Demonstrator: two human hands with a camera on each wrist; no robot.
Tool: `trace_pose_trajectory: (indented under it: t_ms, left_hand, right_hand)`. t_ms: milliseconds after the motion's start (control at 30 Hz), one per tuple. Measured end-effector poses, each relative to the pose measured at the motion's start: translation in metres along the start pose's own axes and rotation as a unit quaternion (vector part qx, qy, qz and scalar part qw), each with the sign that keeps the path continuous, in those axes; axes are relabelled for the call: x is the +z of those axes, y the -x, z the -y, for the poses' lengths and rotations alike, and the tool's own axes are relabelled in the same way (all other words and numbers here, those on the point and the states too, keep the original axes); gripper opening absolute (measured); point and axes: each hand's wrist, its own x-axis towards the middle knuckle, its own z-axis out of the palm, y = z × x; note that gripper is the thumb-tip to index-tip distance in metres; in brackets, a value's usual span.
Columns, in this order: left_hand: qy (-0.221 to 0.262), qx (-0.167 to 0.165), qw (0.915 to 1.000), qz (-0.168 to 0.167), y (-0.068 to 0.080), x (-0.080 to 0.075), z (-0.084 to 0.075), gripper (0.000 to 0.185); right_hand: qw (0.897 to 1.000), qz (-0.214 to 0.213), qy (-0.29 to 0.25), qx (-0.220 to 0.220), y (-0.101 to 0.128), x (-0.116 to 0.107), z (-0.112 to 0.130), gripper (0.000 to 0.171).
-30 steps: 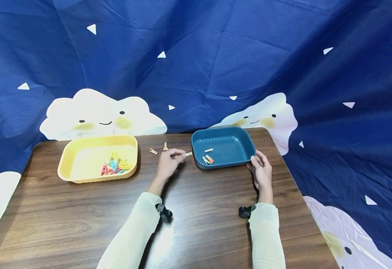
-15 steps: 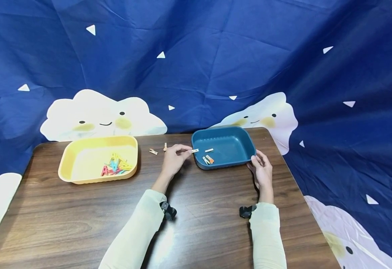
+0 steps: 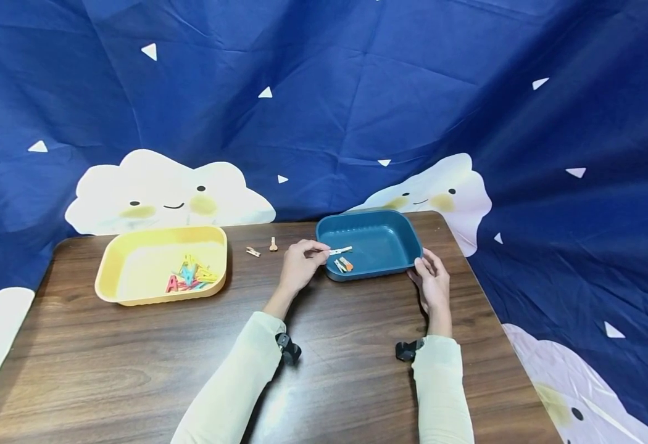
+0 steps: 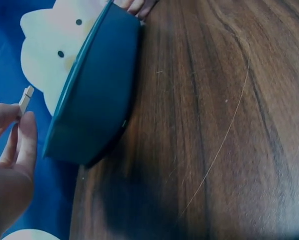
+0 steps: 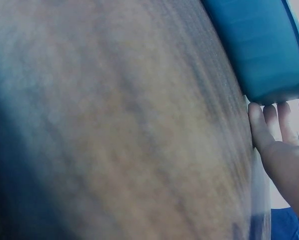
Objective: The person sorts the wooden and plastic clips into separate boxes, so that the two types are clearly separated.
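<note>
My left hand (image 3: 300, 266) pinches a small pale wooden clothespin (image 4: 26, 98) between thumb and fingers, over the left rim of the blue bin (image 3: 382, 246). In the head view its tip overlaps another pale clothespin (image 3: 346, 249) in the bin. Near the bin's front left lie a few more, one with an orange heart-shaped piece (image 3: 347, 264). At the bin's front right corner, my right hand (image 3: 434, 283) touches the outer wall with extended fingertips (image 5: 284, 111). Two wooden clothespins lie on the table left of the bin, one plain (image 3: 253, 252) and one with an orange piece (image 3: 273, 245).
A yellow bin (image 3: 107, 277) stands on the left of the brown wooden table (image 3: 107, 357), with several red, yellow and blue plastic clothespins (image 3: 193, 273) in its front right part. Behind the table hangs a blue curtain (image 3: 313, 123) with white clouds.
My left hand has moved right, carrying the clothespin from beside the blue bin to over its left rim. The right hand has stayed at the bin's corner.
</note>
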Motion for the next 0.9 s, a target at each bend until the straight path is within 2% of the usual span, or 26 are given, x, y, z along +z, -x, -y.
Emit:
trace_pose_trajectory:
  t_ms: [233, 367, 633, 900]
  left_hand:
    - [-0.044, 0.008, 0.999, 0.009, 0.003, 0.008, 0.002, 0.007]
    - [-0.053, 0.006, 0.9985, 0.014, 0.004, 0.012, 0.002, 0.009]
    - [-0.082, 0.022, 0.9962, 0.019, 0.003, 0.014, 0.002, 0.007]
    - [-0.133, 0.019, 0.9903, 0.038, 0.0, 0.018, 0.0, 0.005]
  right_hand:
    - [1.0, -0.002, -0.002, -0.003, 0.0, 0.001, 0.0, 0.049]
    - [1.0, -0.005, 0.003, -0.004, 0.001, 0.0, 0.0, 0.048]
    - [1.0, -0.003, -0.002, -0.005, 0.001, 0.001, -0.001, 0.048]
    - [1.0, -0.004, 0.002, -0.007, 0.001, 0.0, -0.001, 0.047]
